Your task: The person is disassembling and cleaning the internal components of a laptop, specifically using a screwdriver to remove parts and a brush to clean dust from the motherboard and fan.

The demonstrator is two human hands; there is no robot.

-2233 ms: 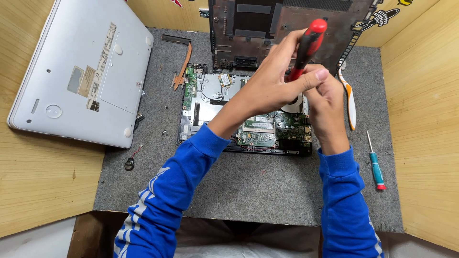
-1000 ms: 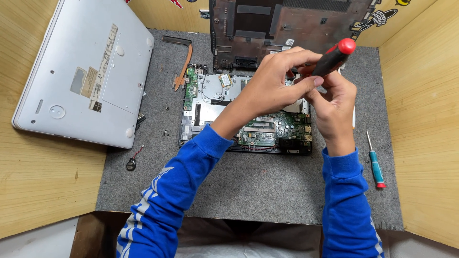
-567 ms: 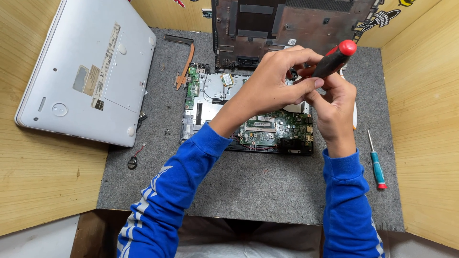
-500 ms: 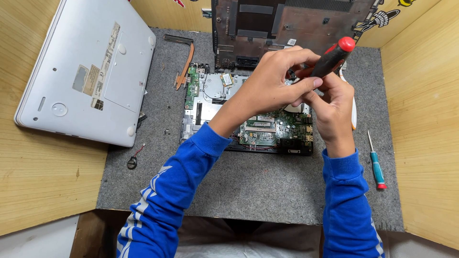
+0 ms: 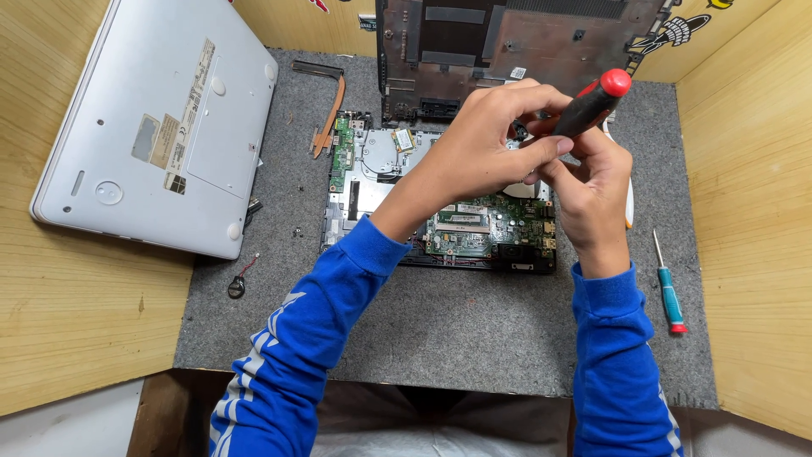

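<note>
Both hands, left hand (image 5: 486, 148) and right hand (image 5: 592, 182), pinch a red-handled screwdriver (image 5: 592, 101) over the circuit board (image 5: 474, 224) mid-mat near the tabletop's far edge, apparently unscrewing; next likely needs steady downward turning.

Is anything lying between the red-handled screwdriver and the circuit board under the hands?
Nothing visible does. Both hands, left hand and right hand, grip the red-handled screwdriver directly above the green circuit board. The screwdriver's tip is hidden behind the fingers.

Bright even overhead light, soft shadows, sharp focus
</note>
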